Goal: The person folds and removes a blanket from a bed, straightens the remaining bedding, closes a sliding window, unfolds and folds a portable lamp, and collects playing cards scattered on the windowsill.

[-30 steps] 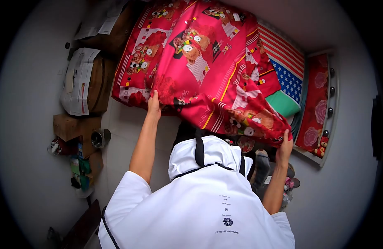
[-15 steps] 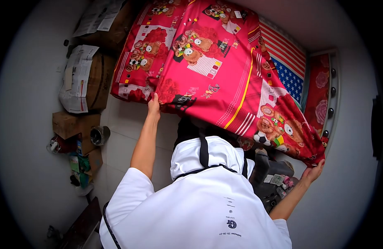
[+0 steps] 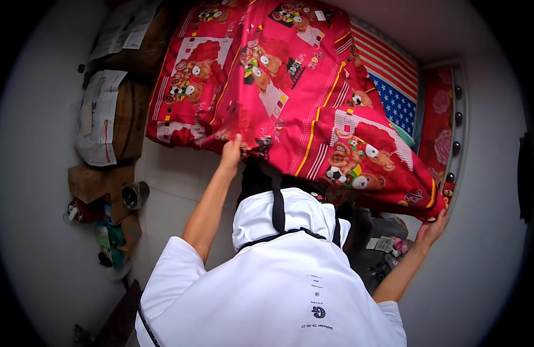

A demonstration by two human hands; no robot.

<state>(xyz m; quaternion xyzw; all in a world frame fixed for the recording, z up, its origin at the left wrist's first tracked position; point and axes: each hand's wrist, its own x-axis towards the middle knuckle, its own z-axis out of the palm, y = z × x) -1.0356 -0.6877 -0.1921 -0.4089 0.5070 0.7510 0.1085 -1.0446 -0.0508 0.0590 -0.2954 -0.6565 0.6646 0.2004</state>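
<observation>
A large red bed cover (image 3: 301, 115) with teddy bear prints lies over the bed, its near edge raised between my hands. My left hand (image 3: 231, 151) grips that edge near the middle, fingers closed on the fabric. At the lower right, my right hand (image 3: 431, 230) pinches the cover's corner close to the headboard. Past the cover's right edge shows a stars-and-stripes cloth (image 3: 397, 101), with a little green fabric at its lower end.
A red headboard panel (image 3: 435, 121) with rose prints and dark knobs stands at the right. Wrapped cardboard boxes (image 3: 128, 118) and a metal pot (image 3: 135, 195) are at the left. Small items (image 3: 394, 247) lie beside my right forearm. Pale floor tiles (image 3: 174, 179) show below the bed.
My right hand has moved outward to the right and down with the corner, spreading the cover over the green fabric. My left hand has shifted slightly right, still holding the edge.
</observation>
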